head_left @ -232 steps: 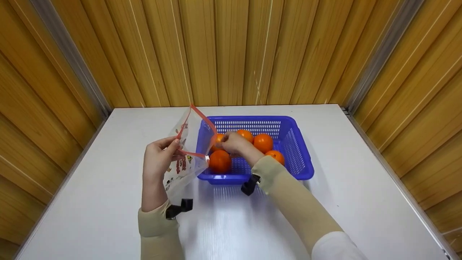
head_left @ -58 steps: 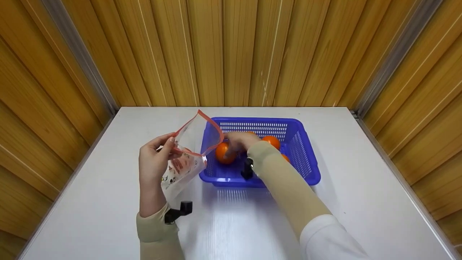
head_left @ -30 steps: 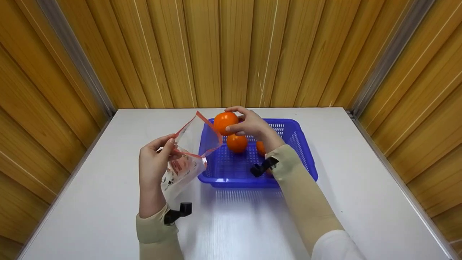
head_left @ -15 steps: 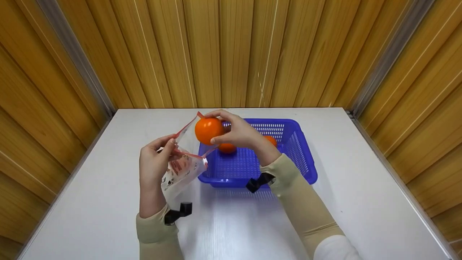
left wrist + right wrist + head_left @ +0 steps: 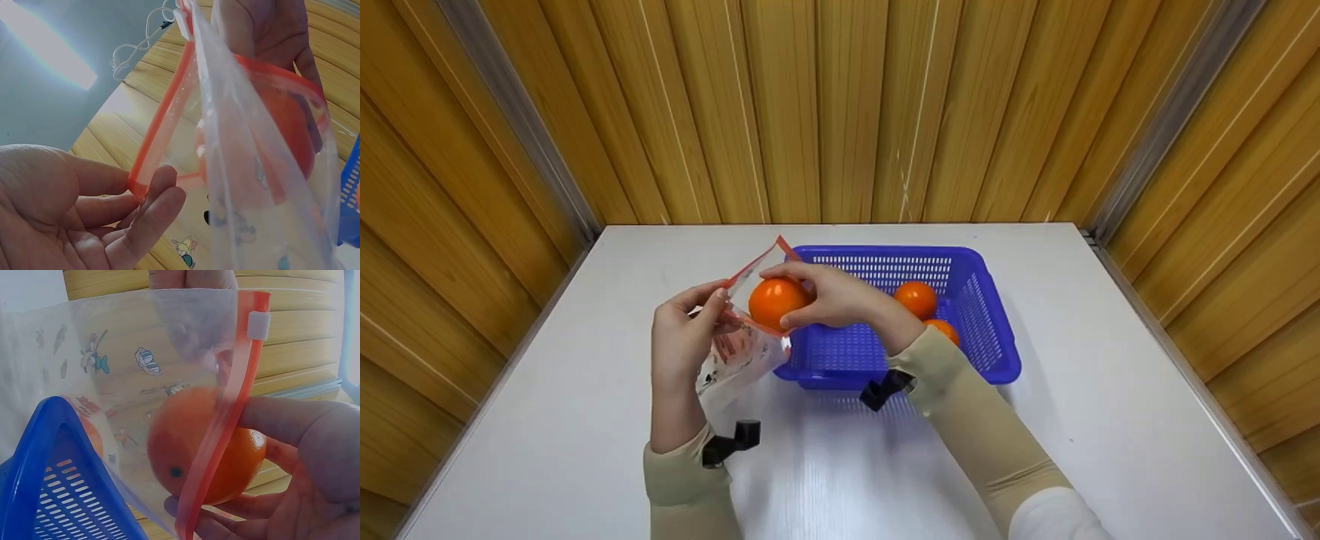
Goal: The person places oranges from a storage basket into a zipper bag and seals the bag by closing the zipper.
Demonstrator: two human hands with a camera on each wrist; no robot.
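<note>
My left hand [image 5: 682, 337] pinches the red rim of a clear slider zip bag [image 5: 124, 354] printed with small cartoon figures, and the bag's mouth stands spread. With curled fingers and thumb, my right hand [image 5: 840, 300] grips an orange [image 5: 776, 301]. That orange is partly inside the mouth, behind the red zip strip in the right wrist view. The left wrist view shows it through the film, with the left fingers [image 5: 160, 197] on the rim. Two oranges [image 5: 916, 300] show in the blue basket [image 5: 982, 322]; the right hand hides part of its inside.
The slotted plastic basket stands on a white table [image 5: 547, 360], right of the bag and beneath the right forearm. Wood-look panels [image 5: 847, 112] enclose the back and sides. In the right wrist view, the basket's corner [image 5: 50, 410] overlaps the lower part of the bag.
My right hand has lifted an orange out of the basket, carried it left, then lowered it into the bag's mouth. The left hand has kept its pinch on the rim, nearly still.
</note>
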